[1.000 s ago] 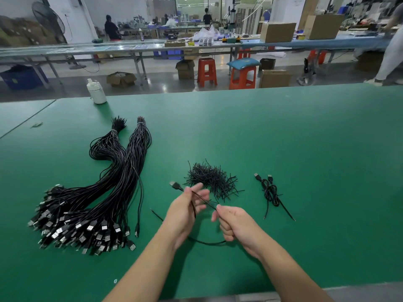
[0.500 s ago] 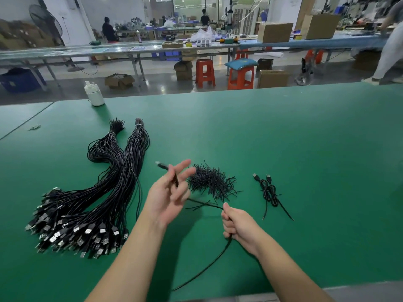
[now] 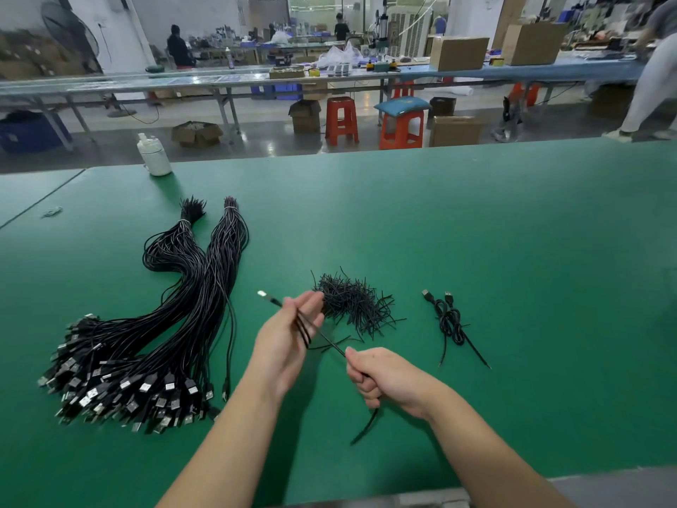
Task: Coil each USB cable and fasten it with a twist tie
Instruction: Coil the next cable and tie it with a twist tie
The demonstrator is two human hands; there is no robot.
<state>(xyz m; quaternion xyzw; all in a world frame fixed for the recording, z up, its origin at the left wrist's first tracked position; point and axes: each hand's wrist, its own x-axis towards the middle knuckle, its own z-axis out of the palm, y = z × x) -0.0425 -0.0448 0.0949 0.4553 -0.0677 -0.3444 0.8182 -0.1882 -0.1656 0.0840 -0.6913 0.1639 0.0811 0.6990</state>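
My left hand [image 3: 284, 339] holds a black USB cable [image 3: 331, 342] looped across its palm and fingers, the plug end [image 3: 263, 294] sticking out up-left. My right hand [image 3: 384, 377] grips the same cable lower down in a fist; the loose tail [image 3: 364, 430] hangs below onto the green table [image 3: 513, 251]. A pile of black twist ties [image 3: 351, 300] lies just beyond the hands. To the right lie coiled cables [image 3: 450, 322]. A large bundle of uncoiled black USB cables [image 3: 154, 335] lies at the left.
A white bottle [image 3: 155, 155] stands at the table's far left edge. Beyond the table are red stools [image 3: 341, 119], cardboard boxes, long workbenches and people. The table's near edge [image 3: 403, 498] runs just under my forearms.
A further turn of cable now lies across my left hand. My right hand has drawn in more of the cable, so the tail on the table is shorter.
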